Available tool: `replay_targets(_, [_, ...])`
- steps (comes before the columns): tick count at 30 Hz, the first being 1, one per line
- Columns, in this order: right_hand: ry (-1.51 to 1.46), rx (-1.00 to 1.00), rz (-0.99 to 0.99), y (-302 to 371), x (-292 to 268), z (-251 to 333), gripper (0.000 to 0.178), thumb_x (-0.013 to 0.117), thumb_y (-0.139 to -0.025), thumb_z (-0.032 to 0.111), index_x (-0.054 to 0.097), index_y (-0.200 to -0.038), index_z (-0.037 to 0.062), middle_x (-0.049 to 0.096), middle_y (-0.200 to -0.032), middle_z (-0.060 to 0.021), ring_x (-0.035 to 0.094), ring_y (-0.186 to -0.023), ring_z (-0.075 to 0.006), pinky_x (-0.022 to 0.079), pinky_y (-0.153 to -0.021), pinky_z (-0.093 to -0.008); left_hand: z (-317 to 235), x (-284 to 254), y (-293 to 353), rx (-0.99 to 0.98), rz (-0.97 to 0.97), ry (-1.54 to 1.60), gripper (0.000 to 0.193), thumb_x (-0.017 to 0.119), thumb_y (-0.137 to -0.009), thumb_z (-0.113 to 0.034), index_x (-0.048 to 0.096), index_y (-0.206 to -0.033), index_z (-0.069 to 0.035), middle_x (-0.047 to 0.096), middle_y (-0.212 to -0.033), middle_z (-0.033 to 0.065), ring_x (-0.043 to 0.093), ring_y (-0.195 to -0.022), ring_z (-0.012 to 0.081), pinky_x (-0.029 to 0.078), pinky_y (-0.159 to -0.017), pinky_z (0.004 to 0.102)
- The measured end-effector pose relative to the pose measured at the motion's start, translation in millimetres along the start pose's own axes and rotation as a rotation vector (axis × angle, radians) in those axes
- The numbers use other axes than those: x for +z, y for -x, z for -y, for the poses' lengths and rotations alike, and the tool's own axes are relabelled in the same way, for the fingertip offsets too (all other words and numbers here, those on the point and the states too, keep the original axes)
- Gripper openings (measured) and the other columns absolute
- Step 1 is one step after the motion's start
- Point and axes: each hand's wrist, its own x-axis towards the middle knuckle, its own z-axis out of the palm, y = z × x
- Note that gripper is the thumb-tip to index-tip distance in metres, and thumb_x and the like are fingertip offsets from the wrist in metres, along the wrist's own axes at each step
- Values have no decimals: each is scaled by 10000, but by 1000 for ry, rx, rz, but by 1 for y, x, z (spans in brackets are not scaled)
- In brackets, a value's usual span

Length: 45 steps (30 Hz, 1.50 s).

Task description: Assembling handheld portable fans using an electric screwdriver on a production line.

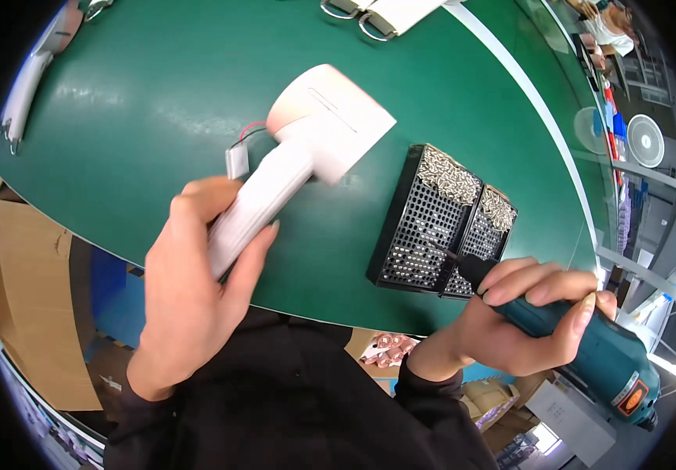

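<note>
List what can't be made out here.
Head view:
- White device: handle partly covered by left hand.
- Green screwdriver: grip partly covered by right hand.
- Bit: tip too small, dark against black tray.
- White pieces with metal loops: cut off by top edge.

1. Head-worn wide fisheye view, left one of a side-by-side pair
2. Looks down and forward over a smooth green tabletop (134, 172), upright
3. Close range: the bare left hand (193, 274) and bare right hand (514, 341) loom large
</note>
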Motion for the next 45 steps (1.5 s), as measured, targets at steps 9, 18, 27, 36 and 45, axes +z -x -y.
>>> replay_targets(9, [83,128,-21,-4,0,-4,215,392,-897,145,299,-1072,62,430,-622,-141,436,-337,-239,440,-313,-385,12,-14,14,249,37,-210,521,730,-649,38,453,-1087,-16,596,-1024,180,595,-757,311,484,-614,347])
replay_targets(18, [125,96,60,1,6,-4,179,379,-917,141,307,-1060,60,439,-638,-131,439,-342,-228,432,-303,-376,5,-23,14,257,333,-328,464,724,-574,-153,523,-967,-9,565,-988,96,544,-810,264,426,-662,354])
replay_targets(27, [-80,-18,101,-4,26,34,261,473,-889,209,399,-1014,-8,408,-655,-61,376,-354,-133,301,-315,-262,-1,-24,14,462,323,-460,586,578,-714,-125,551,-1257,-345,518,-939,125,499,-724,175,366,-581,243])
replay_targets(36, [-46,-13,233,8,61,35,286,402,-909,230,373,-1045,-19,398,-657,-72,342,-303,-144,320,-258,-275,-5,-28,15,387,355,-407,541,604,-675,-148,609,-1187,-322,510,-938,109,514,-757,208,412,-626,273])
replay_targets(45, [-50,47,313,24,66,21,252,389,-913,200,364,-1082,14,407,-652,-94,378,-326,-187,359,-285,-292,-2,-25,17,377,347,-362,550,609,-684,-160,592,-1208,-326,518,-923,120,517,-743,200,416,-612,270])
